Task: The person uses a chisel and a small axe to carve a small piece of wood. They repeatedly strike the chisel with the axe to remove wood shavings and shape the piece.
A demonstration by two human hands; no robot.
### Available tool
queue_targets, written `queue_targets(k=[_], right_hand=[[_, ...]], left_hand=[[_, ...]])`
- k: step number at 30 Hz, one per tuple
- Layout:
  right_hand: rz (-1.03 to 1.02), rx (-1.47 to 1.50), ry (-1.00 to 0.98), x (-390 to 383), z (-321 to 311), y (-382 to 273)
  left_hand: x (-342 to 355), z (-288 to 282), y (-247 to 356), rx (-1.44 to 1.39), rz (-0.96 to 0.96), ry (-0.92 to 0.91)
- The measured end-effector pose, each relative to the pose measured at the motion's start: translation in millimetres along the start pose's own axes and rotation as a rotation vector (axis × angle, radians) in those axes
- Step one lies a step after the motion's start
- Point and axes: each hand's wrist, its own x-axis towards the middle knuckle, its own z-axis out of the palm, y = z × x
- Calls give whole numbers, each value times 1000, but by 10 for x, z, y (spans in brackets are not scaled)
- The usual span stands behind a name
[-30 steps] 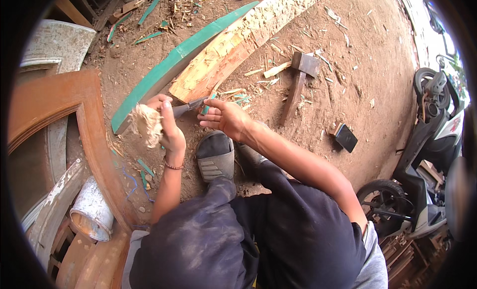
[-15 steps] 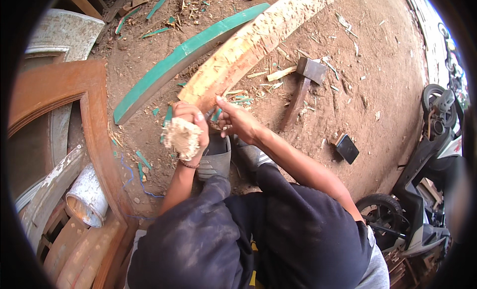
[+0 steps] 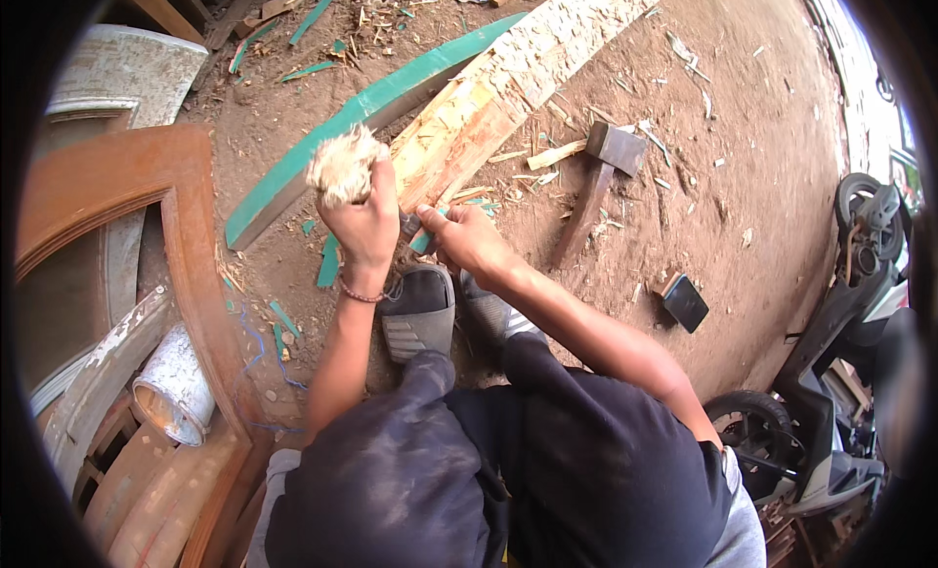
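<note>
My left hand (image 3: 362,216) is wrapped round the handle of a chisel. The handle's pale, frayed wooden head (image 3: 344,166) sticks out above the fist. Part of a dark metal blade (image 3: 407,228) shows between my hands. My right hand (image 3: 469,241) is closed beside the blade, thumb at the near end of the beam; what its fingers grip is hidden. The curved wooden beam (image 3: 489,114) lies on the dirt, running away to the far right, its upper face chipped rough. A mallet with a dark block head (image 3: 616,150) lies to the right of it.
A curved green-painted piece (image 3: 322,143) lies left of the beam. Wood chips and green slivers are strewn about. An orange-brown arched frame (image 3: 186,216) and a white paint-smeared bucket (image 3: 176,387) stand at left. A dark flat phone-like object (image 3: 684,302) and a motorbike (image 3: 840,373) are at right.
My left hand has turned, so the frayed handle head has swung up and away from me. My right fingers have curled in more. The beam's upper face appears rolled slightly.
</note>
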Motion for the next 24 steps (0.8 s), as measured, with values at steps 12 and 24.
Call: queue_targets(k=[12,24], right_hand=[[8,4,84,14,25,129],[9,-3,117,15,46,71]], left_hand=[[218,218,-119,686,130,-184],[119,301,-239,418,243,-201]])
